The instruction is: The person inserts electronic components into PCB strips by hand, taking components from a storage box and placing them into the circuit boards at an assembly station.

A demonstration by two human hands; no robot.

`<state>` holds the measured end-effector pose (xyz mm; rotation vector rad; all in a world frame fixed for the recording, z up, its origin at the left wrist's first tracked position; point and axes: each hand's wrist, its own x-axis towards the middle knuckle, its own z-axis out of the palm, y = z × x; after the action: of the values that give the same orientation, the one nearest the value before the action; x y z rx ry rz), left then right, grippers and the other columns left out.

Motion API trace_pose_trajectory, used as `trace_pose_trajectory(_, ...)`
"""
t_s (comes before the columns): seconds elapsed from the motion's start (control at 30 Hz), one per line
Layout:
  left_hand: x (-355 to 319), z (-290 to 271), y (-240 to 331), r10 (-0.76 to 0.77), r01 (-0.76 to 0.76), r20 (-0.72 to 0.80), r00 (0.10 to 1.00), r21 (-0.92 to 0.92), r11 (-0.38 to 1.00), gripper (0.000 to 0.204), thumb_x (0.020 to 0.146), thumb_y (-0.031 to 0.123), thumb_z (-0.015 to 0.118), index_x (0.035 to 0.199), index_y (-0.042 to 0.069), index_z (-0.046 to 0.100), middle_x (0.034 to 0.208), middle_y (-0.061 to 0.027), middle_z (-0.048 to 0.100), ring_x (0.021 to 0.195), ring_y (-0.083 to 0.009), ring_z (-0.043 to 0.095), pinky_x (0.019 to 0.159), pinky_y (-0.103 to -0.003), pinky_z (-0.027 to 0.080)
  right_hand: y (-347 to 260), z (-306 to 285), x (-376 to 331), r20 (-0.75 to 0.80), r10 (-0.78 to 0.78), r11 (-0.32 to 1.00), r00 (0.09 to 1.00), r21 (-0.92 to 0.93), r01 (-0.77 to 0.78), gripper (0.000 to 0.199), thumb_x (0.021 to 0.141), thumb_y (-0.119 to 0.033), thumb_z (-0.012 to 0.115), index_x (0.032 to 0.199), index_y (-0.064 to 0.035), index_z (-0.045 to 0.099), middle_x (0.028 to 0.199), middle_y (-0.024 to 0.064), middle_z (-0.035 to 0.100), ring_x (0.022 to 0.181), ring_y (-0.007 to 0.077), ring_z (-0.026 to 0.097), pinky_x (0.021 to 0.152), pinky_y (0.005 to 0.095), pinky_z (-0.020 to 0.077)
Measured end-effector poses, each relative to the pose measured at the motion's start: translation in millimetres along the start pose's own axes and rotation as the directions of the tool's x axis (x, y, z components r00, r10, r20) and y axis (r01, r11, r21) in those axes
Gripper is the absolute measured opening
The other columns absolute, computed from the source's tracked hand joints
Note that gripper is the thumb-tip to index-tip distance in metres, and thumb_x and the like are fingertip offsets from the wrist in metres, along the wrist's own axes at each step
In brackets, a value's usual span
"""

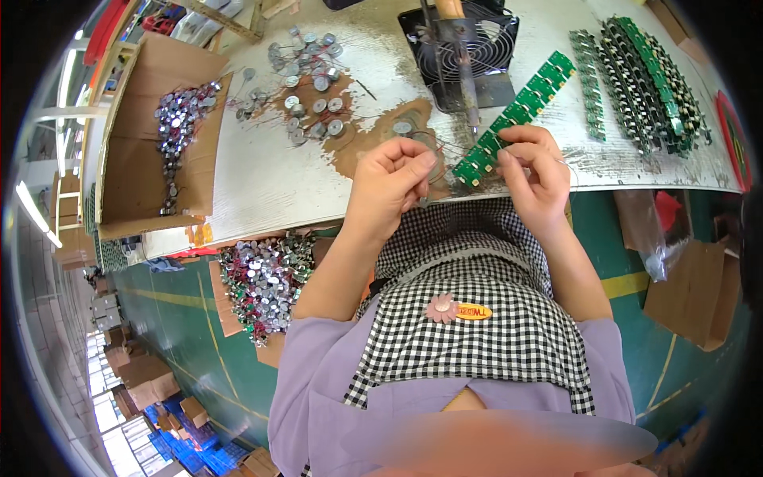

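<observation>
My left hand (393, 179) is closed in a pinch by the table's front edge, with thin dark wires (451, 148) at its fingertips. A small grey piece shows just below those fingers, too little of it to name. My right hand (536, 171) is closed at the edge of a long green circuit board strip (524, 102), which lies slanted from near left to far right. Between my hands and beyond them, a soldering iron (467, 83) points down, its tip close to the strip. One small round motor (403, 127) lies just past my left hand.
Several round motors with wires (318, 105) lie spread at the far left. A cardboard box (131, 151) holds more small metal parts; another pile (266, 282) sits below the table edge. A black fan (493, 48) stands behind the iron. Populated board strips (648, 87) lie at right.
</observation>
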<state>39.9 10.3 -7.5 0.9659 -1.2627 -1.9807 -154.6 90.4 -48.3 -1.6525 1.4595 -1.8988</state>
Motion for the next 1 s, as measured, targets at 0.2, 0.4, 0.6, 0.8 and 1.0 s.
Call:
trace_pose_trajectory(0.2, 7, 20, -3, 0.059, -0.058, -0.012, 0.998, 0.099, 0.993, 0.013, 0.084, 0.011, 0.067, 0.089, 0.001, 0.061, 0.062, 0.002, 0.056, 0.046, -0.0028, 0.045, 0.041, -0.017, 0.032, 5, -2, -4, 0.011, 0.001, 0.996, 1.0, 0.09, -0.002, 0.007, 0.081, 0.004, 0.061, 0.08, 0.0023, 0.054, 0.1, 0.0177, 0.06, 0.061, 0.0112, 0.058, 0.053, 0.022, 0.0481)
trace_pose_trajectory(0.4, 12, 27, -18, 0.343, -0.307, -0.048, 0.938, 0.343, 0.888, 0.013, 0.082, 0.009, 0.068, 0.088, -0.001, 0.062, 0.07, 0.001, 0.059, 0.057, -0.0031, 0.049, 0.051, -0.018, 0.04, -2, 0, -2, 0.065, -0.076, 0.997, 0.995, 0.007, 0.075, 0.006, 0.08, 0.005, 0.06, 0.08, 0.0024, 0.055, 0.1, 0.0178, 0.06, 0.062, 0.0125, 0.06, 0.054, 0.0224, 0.049)
trace_pose_trajectory(0.6, 19, 34, -9, 0.25, -0.236, -0.005, 0.968, 0.309, 0.921, 0.01, 0.08, 0.006, 0.066, 0.088, 0.0, 0.063, 0.071, 0.001, 0.06, 0.055, -0.0024, 0.048, 0.046, -0.016, 0.035, -7, 0, 4, 0.058, -0.128, 0.992, 0.99, 0.001, 0.128, 0.007, 0.078, 0.007, 0.061, 0.08, 0.003, 0.055, 0.1, 0.0183, 0.06, 0.064, 0.0134, 0.061, 0.055, 0.0226, 0.05)
trace_pose_trajectory(0.8, 21, 36, -8, 0.191, -0.186, -0.02, 0.981, 0.162, 0.969, 0.006, 0.079, 0.003, 0.064, 0.084, 0.0, 0.062, 0.065, 0.0026, 0.056, 0.048, -0.0007, 0.04, 0.043, -0.016, 0.027, -10, -2, 8, 0.099, -0.162, 0.985, 0.982, -0.036, 0.167, 0.009, 0.076, 0.008, 0.062, 0.08, 0.0035, 0.055, 0.101, 0.0192, 0.059, 0.066, 0.0141, 0.062, 0.055, 0.0228, 0.0504)
trace_pose_trajectory(1.0, 22, 34, -5, 0.112, -0.112, 0.018, 0.994, 0.059, 0.992, 0.007, 0.079, 0.005, 0.065, 0.081, 0.0, 0.061, 0.069, 0.0002, 0.06, 0.055, -0.0024, 0.048, 0.048, -0.018, 0.034, -11, 0, 5, 0.082, -0.08, 0.997, 0.993, 0.009, 0.08, 0.007, 0.076, 0.006, 0.061, 0.079, 0.0035, 0.055, 0.1, 0.0225, 0.06, 0.076, 0.0198, 0.058, 0.067, 0.0264, 0.0452)
